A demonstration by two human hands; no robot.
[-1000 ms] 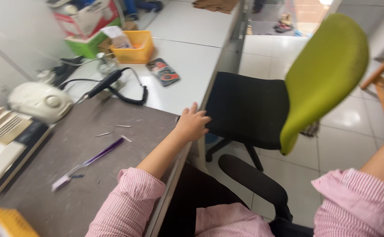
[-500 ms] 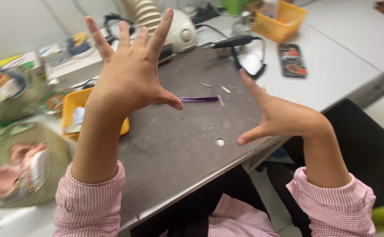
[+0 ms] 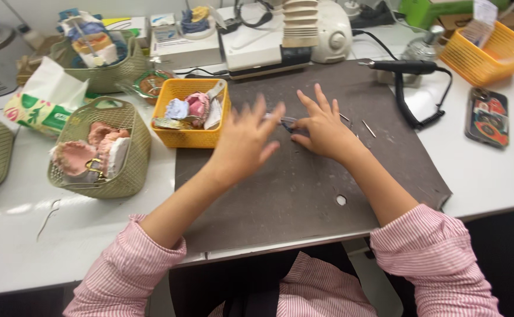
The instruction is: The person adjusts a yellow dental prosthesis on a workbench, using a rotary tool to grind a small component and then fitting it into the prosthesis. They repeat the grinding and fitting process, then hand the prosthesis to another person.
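Right hand [image 3: 323,126] fingers spread, resting on thin purple-handled tool [image 3: 287,121] on dark grey mat [image 3: 304,194]; grasp unclear. Tool axis 3–9 o'clock. Left hand [image 3: 246,141] blurred, open, empty, at tool's 8 o'clock.

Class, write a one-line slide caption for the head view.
Both hands, left hand and right hand, reach a thin purple tool on a dark mat.

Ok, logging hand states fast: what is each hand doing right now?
Left hand: open, fingers spread, blurred, holding nothing.
Right hand: open, fingers on the thin purple tool on the mat.
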